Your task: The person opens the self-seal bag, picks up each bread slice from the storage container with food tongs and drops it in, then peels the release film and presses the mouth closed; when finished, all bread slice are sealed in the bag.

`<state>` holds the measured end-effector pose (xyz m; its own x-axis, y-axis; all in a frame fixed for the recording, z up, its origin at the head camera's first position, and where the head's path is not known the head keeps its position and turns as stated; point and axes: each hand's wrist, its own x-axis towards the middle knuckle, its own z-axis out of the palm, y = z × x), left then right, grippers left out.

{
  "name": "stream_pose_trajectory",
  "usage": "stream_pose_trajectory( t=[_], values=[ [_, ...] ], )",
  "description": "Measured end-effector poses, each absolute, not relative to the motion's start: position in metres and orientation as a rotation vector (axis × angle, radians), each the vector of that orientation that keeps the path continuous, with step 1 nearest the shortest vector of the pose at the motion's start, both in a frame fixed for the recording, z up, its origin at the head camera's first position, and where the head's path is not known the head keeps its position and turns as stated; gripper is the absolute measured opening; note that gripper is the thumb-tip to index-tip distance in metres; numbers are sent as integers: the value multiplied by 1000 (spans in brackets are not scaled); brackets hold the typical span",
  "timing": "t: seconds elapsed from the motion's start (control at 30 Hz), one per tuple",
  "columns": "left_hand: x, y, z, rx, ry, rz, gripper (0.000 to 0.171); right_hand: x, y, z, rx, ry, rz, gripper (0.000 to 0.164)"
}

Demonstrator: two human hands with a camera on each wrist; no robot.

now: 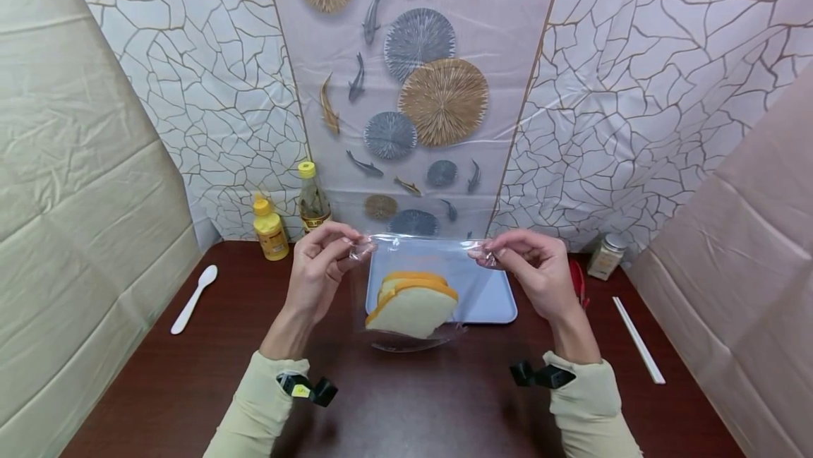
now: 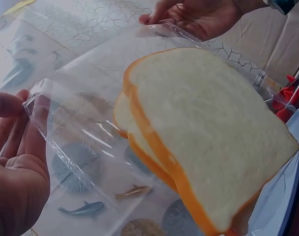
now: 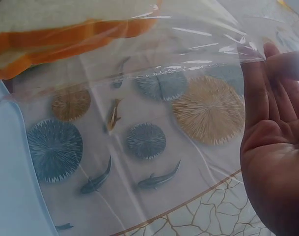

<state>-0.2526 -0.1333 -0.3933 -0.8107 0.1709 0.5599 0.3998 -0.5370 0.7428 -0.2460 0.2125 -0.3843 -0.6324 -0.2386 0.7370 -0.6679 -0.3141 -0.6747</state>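
A clear plastic bag point(image 1: 413, 346) hangs spread between my two hands, with slices of bread point(image 1: 419, 310) inside it. My left hand point(image 1: 315, 271) pinches the bag's upper left corner between thumb and fingers. At the upper right corner, my right hand point(image 1: 540, 274) pinches the film the same way. The bread has a pale face and an orange crust; one slice overlaps another, as the left wrist view shows closely. Behind the bag lies a light blue tray point(image 1: 498, 306), partly covered by the bread. In the right wrist view the film stretches tight toward the right hand point(image 3: 277, 152).
A yellow squeeze bottle point(image 1: 272, 232) and a yellow-capped sauce bottle point(image 1: 313, 200) stand at the back left. A white spoon point(image 1: 193, 300) lies on the left. To the right are a seasoning jar point(image 1: 607, 257), a red object point(image 1: 578, 280) partly hidden, and white chopsticks point(image 1: 638, 341).
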Motion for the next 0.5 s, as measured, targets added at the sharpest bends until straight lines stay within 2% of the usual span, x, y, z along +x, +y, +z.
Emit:
stream_pose_trajectory(
  t=[0.37,0.5],
  values=[
    [-253,-132,-395,-848,-1417,-2503,28,-245,213,-385,1200,-1635,2004,25],
    [-253,-131,-394,-789,-1511,-2416,15,-245,213,-385,1131,-1673,1996,17]
  ],
)
